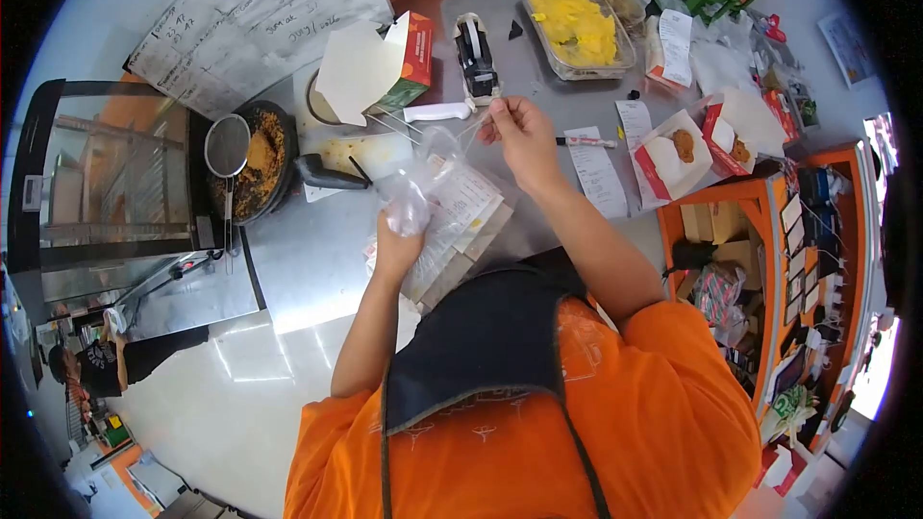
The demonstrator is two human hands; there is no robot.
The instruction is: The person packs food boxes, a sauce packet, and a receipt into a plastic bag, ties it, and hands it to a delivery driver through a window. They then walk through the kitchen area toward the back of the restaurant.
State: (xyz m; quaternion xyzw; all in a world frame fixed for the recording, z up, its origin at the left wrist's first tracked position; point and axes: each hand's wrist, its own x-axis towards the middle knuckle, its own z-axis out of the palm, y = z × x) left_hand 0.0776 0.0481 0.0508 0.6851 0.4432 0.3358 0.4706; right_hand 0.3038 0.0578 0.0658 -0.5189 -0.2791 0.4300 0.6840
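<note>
A clear plastic bag (444, 156) is gathered upward, its neck bunched near the table's front edge. Wrapped round the bunched plastic is my left hand (396, 248). My right hand (522, 142) pinches a thin pale string (478, 133) that runs down to the bag's neck. Through the plastic shows a printed receipt (469, 194) lying over box-like packaging. Behind the right fingertips stands a black tape dispenser (476, 53). A white-handled tool (437, 111) lies to its left, close to the bag.
A black pan (260, 163) of brown crumbs with a strainer (227, 146) stands left. Behind are an open red box (385, 67) and a tub of yellow food (577, 29). Right are a marker (586, 142), a receipt (598, 173) and food boxes (671, 154). Another person (96, 365) stands far left.
</note>
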